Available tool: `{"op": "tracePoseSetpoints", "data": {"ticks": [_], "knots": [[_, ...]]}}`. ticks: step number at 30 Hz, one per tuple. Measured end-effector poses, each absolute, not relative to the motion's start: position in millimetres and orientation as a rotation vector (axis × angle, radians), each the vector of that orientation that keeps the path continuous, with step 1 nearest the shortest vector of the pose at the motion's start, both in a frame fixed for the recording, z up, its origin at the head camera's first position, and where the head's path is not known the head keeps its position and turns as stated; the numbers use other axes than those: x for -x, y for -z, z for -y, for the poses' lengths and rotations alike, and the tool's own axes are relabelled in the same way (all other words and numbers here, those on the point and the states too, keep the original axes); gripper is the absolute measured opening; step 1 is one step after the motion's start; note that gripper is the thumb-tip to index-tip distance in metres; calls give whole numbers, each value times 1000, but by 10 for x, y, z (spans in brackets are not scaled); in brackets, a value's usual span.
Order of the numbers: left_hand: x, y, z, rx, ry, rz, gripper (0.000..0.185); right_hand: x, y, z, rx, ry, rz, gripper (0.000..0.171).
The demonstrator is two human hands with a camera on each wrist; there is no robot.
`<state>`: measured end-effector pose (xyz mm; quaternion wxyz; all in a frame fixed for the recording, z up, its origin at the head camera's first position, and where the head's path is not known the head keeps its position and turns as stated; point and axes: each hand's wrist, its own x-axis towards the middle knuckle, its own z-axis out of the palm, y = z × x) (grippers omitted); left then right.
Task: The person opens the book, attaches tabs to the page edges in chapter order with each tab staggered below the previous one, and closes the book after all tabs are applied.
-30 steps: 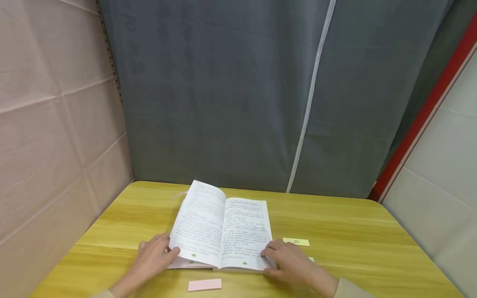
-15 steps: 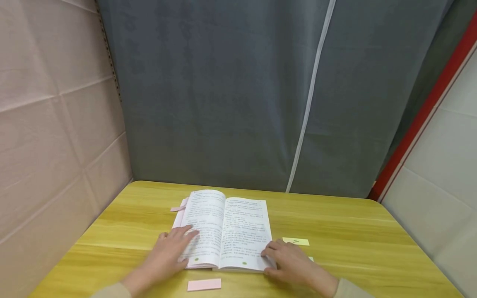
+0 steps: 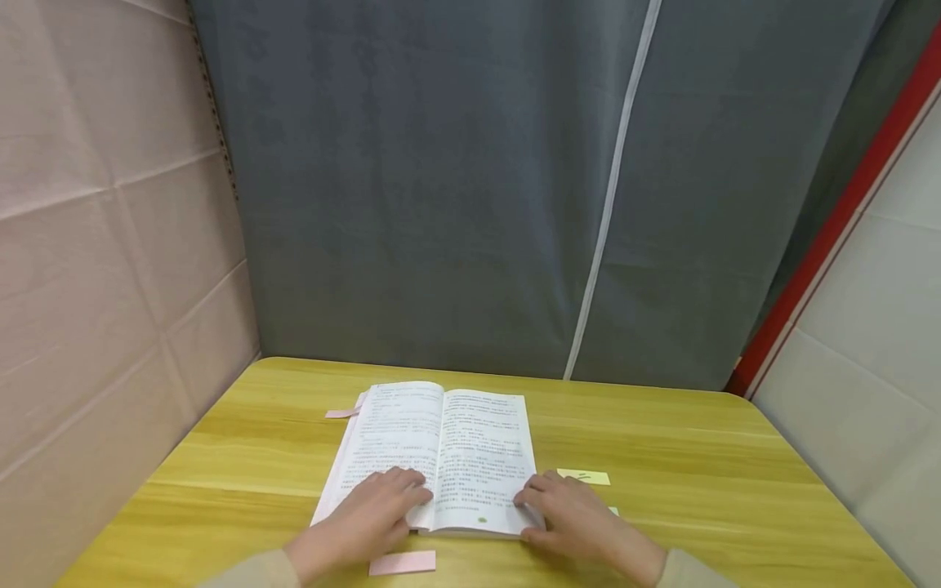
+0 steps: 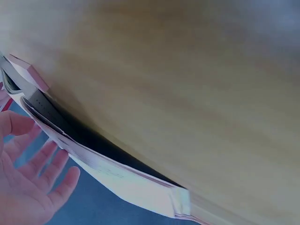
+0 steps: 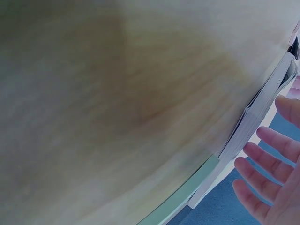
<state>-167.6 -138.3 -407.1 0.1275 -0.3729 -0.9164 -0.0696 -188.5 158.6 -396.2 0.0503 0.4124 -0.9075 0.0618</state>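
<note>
One open book (image 3: 441, 457) lies in the lower middle of the head view on the yellow wooden table (image 3: 698, 457), its two printed pages facing up. Two hands rest on it: the left hand (image 3: 371, 518) lies flat on the lower part of the left page with its fingers straight and together, reaching toward the spine, and the right hand (image 3: 569, 514) presses the lower right corner of the right page with fingers spread loosely. Four sticky notes show: one pink note (image 3: 402, 562) at the bottom edge below the book, one pink note (image 3: 341, 413) poking out past the book's upper left corner, one yellow note (image 3: 583, 477) just right of the book, and a green one (image 3: 613, 511) mostly hidden behind the right hand. The print is too small to read. Both wrist views are blurred; each shows the book's page edges (image 4: 93, 159) and straight fingers (image 5: 262, 164) only. A grey curtain (image 3: 470, 180) fills the upper frame.
</note>
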Motion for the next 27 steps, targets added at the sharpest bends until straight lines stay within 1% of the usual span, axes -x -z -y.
{"op": "tracePoseSetpoints", "data": {"ticks": [3, 6, 8, 13, 17, 21, 27], "knots": [[1717, 4075, 1299, 1076, 202, 2644, 21, 1899, 3973, -1597, -1262, -191, 2750, 35], [1757, 4084, 1201, 1116, 227, 2626, 18, 1905, 3969, -1603, -1264, -191, 2753, 35], [1772, 4081, 1136, 1125, 230, 2640, 24, 1910, 3967, -1605, -1265, -193, 2760, 35], [1798, 4063, 995, 1057, 167, 2745, 50, 1915, 3976, -1601, -1269, -197, 2750, 35], [1822, 4054, 918, 1003, 92, 2787, 61, 1913, 3988, -1600, -1263, -201, 2740, 35], [1866, 4064, 897, 954, 72, 2812, 65, 1911, 3991, -1606, -1251, -193, 2749, 36], [1905, 4062, 939, 946, 179, 2823, 64, 1898, 3987, -1640, -1226, -180, 2751, 37]]}}
